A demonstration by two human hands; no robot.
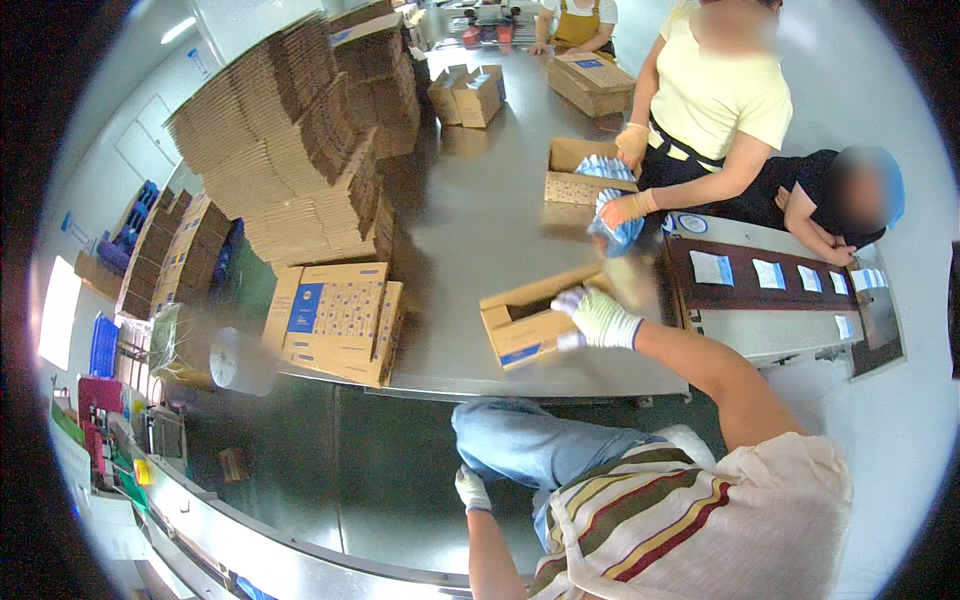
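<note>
An open cardboard carton (530,325) lies near the table's front edge, tilted toward me. In a white glove with purple fingertips, my right hand (603,318) grips the carton's near right side, fingers over its upper edge. My left hand (473,489), white-gloved too, hangs low beside my jeans, away from the table. Its fingers are too small and turned away to make out. Beyond the carton, a co-worker in a yellow shirt, wearing orange gloves (628,208), handles a bundle of blue-and-white packets (620,230) at another open carton (572,188).
Tall stacks of flattened cartons (290,130) stand on the metal table (470,225) at left, with printed flat cartons (335,312) in front. At right, a conveyor (740,300) carries several packets past a person in a blue cap. More cartons (467,95) stand farther back.
</note>
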